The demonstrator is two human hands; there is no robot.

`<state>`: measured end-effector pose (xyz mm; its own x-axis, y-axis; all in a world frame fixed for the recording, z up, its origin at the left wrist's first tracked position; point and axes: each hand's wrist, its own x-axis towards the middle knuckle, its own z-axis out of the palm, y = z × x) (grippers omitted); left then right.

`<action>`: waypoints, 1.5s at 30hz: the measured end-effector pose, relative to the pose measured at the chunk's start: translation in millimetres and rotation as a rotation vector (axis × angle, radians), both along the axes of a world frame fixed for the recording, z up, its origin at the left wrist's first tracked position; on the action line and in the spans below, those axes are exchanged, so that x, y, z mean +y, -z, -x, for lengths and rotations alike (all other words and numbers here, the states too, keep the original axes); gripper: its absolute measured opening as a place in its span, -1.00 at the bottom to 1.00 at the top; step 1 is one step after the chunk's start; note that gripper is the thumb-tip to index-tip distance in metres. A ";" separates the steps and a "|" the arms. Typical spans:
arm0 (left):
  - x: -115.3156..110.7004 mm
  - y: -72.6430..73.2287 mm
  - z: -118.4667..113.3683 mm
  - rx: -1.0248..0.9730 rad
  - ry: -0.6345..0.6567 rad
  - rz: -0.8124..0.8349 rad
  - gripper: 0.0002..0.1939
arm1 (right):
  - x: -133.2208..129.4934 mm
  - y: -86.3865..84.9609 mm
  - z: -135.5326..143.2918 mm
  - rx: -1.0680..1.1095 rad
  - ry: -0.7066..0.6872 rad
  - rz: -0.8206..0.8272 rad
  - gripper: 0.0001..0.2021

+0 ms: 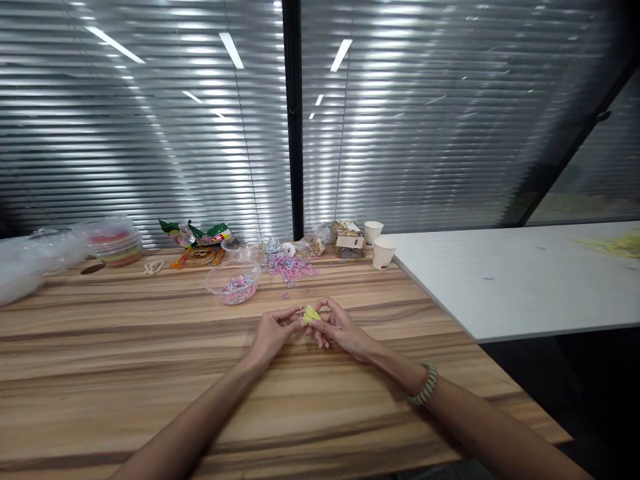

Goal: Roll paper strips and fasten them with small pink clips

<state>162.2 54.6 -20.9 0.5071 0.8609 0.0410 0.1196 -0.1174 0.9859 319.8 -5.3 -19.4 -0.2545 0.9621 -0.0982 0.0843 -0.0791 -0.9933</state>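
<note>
A small bundle of yellow strips is held a little above the wooden table, between my two hands. My right hand pinches it from the right between thumb and forefinger, with the other fingers curled below. From the left, my left hand has thumb and fingertips closed at the bundle's left end. Something thin and pale shows at those fingertips, too small to make out. Beyond the hands, a clear plastic bowl contains small pink and purple pieces, and a loose pile of similar pieces lies beside it.
Two paper cups stand at the back right near a packet. Snack bags and stacked plastic tubs line the back left. A white table adjoins on the right, with yellow strips. Window blinds rise behind.
</note>
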 end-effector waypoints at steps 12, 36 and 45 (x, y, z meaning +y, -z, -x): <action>-3.8 -3.0 0.9 0.090 -0.008 -0.214 -0.55 | -2.4 1.3 -0.8 -0.127 -0.109 0.002 -0.33; -4.8 -6.5 3.0 0.215 0.021 -0.522 -0.71 | -3.4 -1.9 -6.2 -0.567 0.069 -0.239 -0.36; 0.9 -5.5 11.4 0.310 0.112 -0.784 -0.76 | -1.2 2.9 -4.5 -0.375 -0.006 -0.048 -0.30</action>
